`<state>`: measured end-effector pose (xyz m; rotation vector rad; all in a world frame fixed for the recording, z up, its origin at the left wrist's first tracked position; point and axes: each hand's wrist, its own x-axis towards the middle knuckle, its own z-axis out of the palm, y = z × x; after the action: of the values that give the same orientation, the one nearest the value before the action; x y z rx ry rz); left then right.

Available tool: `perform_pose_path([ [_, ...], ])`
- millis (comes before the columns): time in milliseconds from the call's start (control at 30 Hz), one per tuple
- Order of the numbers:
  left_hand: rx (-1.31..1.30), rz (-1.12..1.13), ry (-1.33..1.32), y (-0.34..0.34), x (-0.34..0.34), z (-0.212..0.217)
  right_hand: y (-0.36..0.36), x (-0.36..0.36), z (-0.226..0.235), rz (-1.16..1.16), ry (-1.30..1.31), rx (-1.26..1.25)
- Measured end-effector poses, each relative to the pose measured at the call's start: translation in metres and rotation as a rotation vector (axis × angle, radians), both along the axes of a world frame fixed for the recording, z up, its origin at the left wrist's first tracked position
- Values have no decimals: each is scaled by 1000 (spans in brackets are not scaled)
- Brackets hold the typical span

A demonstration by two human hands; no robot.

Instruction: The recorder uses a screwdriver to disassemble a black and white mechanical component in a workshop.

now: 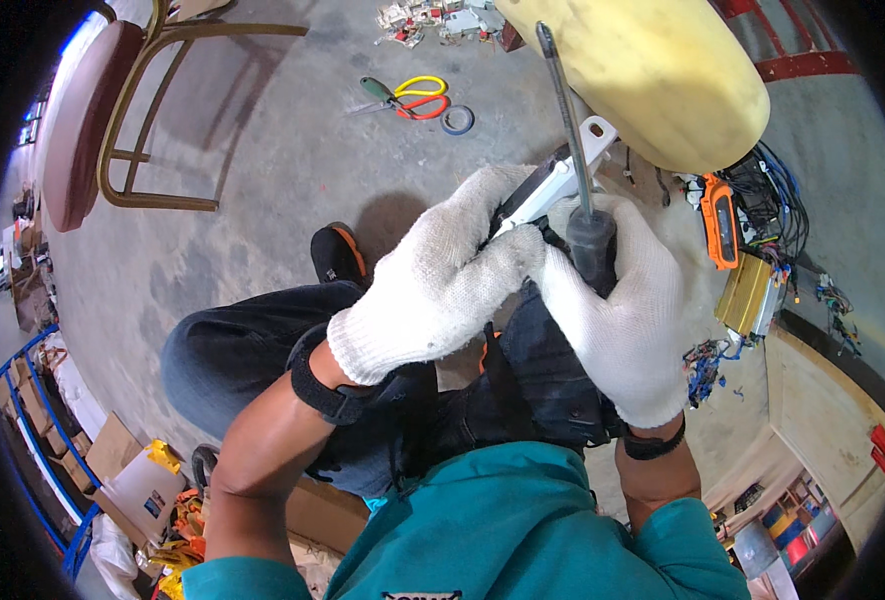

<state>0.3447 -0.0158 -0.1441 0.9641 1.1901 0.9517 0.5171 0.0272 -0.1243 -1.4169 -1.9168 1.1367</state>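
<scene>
My left hand [437, 280], in a white knit glove, is closed around a black and white plastic part [547, 185] that sticks out toward the upper right. My right hand [627, 310], also gloved, grips the dark handle of a screwdriver [574, 140] whose metal shaft points up and away, crossing the white end of the part. Both hands are held together above my lap. Most of the part is hidden by the gloves.
A large yellow rounded object [652, 70] sits just beyond the hands. Scissors [407, 97] and a tape roll [457, 120] lie on the concrete floor. An orange meter [722, 220], a yellow box [747, 295] and tangled wires are at the right. A chair [112, 110] stands upper left.
</scene>
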Motion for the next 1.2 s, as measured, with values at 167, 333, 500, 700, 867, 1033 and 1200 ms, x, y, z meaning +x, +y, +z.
perform_pose_path([
  [167,8,20,-11,-2,1,-3,3,7,2,78,-19,-9],
  [333,123,71,20,-5,3,-14,2,9,16,83,-36,-101],
  [500,198,61,177,-7,4,-19,-4,9,1,27,12,-19],
  [700,186,60,290,-8,5,-8,-8,10,3,-51,73,-82],
  [867,192,102,303,-9,4,3,-6,7,15,-146,196,-284],
  [1033,148,117,121,-8,1,2,-2,9,15,-256,210,-281],
  [1200,47,61,98,-8,-1,9,0,7,-3,-231,391,-427],
])
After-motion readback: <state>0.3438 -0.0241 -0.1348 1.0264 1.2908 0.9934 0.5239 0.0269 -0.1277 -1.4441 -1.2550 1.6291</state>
